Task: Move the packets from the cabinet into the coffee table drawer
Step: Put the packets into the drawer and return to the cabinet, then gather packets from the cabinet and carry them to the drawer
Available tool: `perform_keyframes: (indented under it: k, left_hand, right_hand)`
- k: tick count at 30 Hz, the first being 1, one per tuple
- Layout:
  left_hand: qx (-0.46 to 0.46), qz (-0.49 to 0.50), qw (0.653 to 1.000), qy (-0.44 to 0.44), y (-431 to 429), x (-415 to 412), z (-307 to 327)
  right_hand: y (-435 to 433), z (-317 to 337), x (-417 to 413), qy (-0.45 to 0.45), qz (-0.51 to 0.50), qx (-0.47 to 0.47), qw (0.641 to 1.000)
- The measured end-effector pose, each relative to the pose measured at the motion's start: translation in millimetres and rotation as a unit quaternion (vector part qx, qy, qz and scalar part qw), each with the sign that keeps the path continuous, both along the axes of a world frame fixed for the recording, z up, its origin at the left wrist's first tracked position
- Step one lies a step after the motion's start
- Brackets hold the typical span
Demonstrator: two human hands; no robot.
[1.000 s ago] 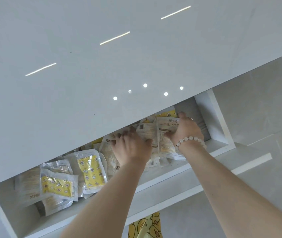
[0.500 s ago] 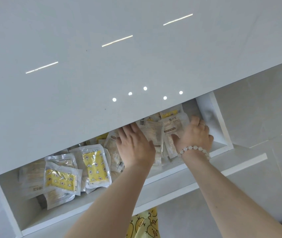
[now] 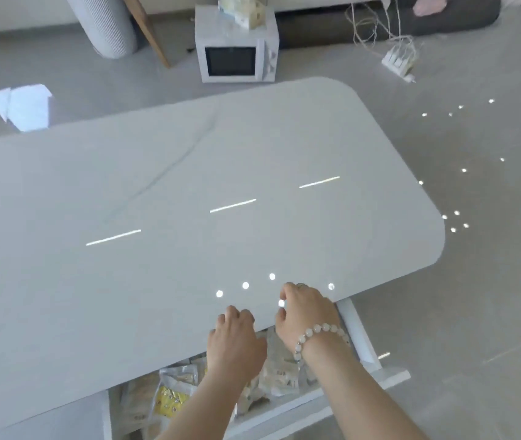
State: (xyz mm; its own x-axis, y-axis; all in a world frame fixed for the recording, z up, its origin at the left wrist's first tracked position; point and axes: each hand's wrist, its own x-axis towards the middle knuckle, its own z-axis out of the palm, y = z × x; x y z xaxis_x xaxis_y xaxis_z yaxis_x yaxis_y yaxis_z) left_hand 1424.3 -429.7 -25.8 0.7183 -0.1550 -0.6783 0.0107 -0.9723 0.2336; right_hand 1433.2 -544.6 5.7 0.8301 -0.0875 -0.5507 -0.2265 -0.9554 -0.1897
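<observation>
Left hand (image 3: 237, 344): fingers (image 3: 232, 314) loosely curled, nothing in them, knuckles over the near edge of the coffee table surface (image 3: 189, 185). Right hand (image 3: 306, 315) is just beside it, apart, fingers bent with thumb near the index tip and nothing visibly held; bead bracelet (image 3: 316, 330) on that wrist. Drawer (image 3: 359, 335) is pulled open under the surface edge, below and behind both sets of fingers, its right wall just right of the right wrist. Packets (image 3: 279, 373) lie in the drawer under the wrists and between the forearms, not touched by any finger. More sit to the left of the left forearm, including a yellow-printed packet (image 3: 170, 403). Well beyond the fingertips, past the far edge of the surface, a white microwave (image 3: 237, 58) stands on the floor, with a power strip (image 3: 397, 63) and loose cables to its right.
</observation>
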Motion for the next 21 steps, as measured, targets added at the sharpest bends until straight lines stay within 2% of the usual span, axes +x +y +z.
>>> perform_keyframes:
  k: [6,10,15,21]
  left_hand:
    - [-0.043,0.049,0.989,-0.129,27.9,63.1,153.4]
    - [-0.063,0.073,0.974,-0.206,49.7,72.4,233.5]
    - [-0.065,0.094,0.952,-0.283,76.7,65.9,301.0]
    - [0.009,0.061,0.937,-0.344,103.8,34.9,328.3]
  right_hand:
    - [22.5,154.8,36.7,-0.130,0.048,-0.040,0.989]
    - [43.2,227.1,42.4,-0.196,0.060,-0.051,0.977]
    - [63.8,279.0,35.8,-0.268,0.101,-0.072,0.955]
    - [95.4,303.6,19.5,-0.319,0.152,-0.048,0.934]
